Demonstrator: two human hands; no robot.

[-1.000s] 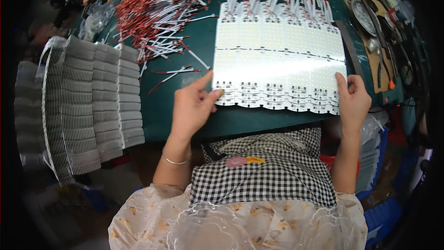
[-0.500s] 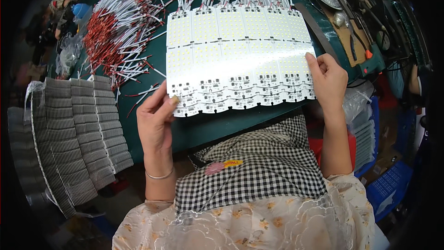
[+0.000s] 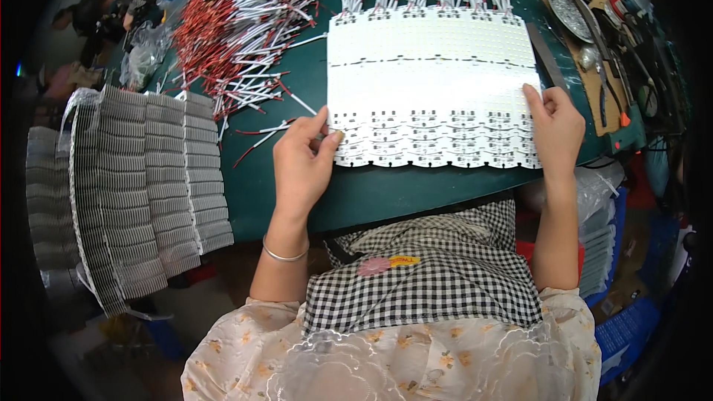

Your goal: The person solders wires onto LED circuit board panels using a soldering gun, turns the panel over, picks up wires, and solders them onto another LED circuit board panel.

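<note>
Head view: the white LED panel (image 3: 434,89) lies on the green table (image 3: 371,193), long axis running left to right; left hand (image 3: 303,160) pinches its near-left corner, right hand (image 3: 555,126) grips the right edge, both touching it

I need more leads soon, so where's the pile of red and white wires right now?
In the head view, the pile of red and white wires lies on the green table, upper left, just left of the white LED panel and above the left hand.
</note>
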